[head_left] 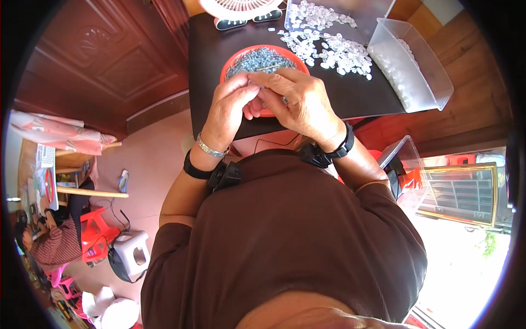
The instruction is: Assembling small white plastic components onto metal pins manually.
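My left hand (233,104) and my right hand (298,101) meet fingertip to fingertip over the near rim of a red bowl (226,73). Both are closed in a pinch; what sits between the fingertips is too small and covered to make out. The bowl holds a heap of small grey-blue metal screws or nails (262,58), partly hidden behind my fingers. Beyond the bowl to the right, many small clear plastic pieces (346,54) lie loose on the dark table (205,60).
A clear plastic bin (424,90) with white pieces stands at the table's right edge; another clear bin (372,13) lies behind the loose pieces. A white fan (241,6) is at the back. Far left, another person (57,244) sits near a red stool (97,234).
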The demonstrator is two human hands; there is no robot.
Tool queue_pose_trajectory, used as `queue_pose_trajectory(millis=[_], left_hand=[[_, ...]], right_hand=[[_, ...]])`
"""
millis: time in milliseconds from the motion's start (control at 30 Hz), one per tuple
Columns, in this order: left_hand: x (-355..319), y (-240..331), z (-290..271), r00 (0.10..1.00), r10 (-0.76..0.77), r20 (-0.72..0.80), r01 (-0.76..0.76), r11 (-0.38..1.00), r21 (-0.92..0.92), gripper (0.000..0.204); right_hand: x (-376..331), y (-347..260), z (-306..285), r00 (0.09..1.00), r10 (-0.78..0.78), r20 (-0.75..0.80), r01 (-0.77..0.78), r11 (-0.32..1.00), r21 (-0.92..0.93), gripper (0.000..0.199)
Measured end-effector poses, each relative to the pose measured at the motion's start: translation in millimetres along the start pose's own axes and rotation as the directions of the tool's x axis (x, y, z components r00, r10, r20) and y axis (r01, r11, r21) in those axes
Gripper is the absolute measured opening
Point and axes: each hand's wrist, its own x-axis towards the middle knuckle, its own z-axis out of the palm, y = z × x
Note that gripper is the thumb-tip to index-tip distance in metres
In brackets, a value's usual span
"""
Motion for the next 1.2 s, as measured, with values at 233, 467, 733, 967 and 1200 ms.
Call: queue_pose_trajectory(millis=[233,467,733,967,1200], left_hand=[[9,12,0,0.999,-0.005,0.047,0.006,1.000,-0.005,0.023],[19,16,-7,0.994,-0.018,0.109,0.020,1.000,-0.014,0.023],[32,16,-18,0.976,-0.093,0.197,0.108,0.992,-0.066,0.021],[46,9,-35,0.952,-0.090,0.292,0.101,0.995,-0.021,0.027],[46,10,-40,0.931,-0.093,0.352,0.083,0.996,0.044,0.023]], right_hand=[[4,-1,-1,0.994,0.076,-0.083,-0.065,0.990,0.123,0.024],[8,-3,-5,0.990,0.118,-0.081,-0.112,0.991,0.066,0.024],[10,-7,-2,0.978,0.170,-0.117,-0.159,0.982,0.099,0.028],[4,-9,8,0.970,0.197,-0.144,-0.194,0.980,0.037,0.025],[1,-6,18,0.967,0.173,-0.188,-0.161,0.984,0.078,0.018]])
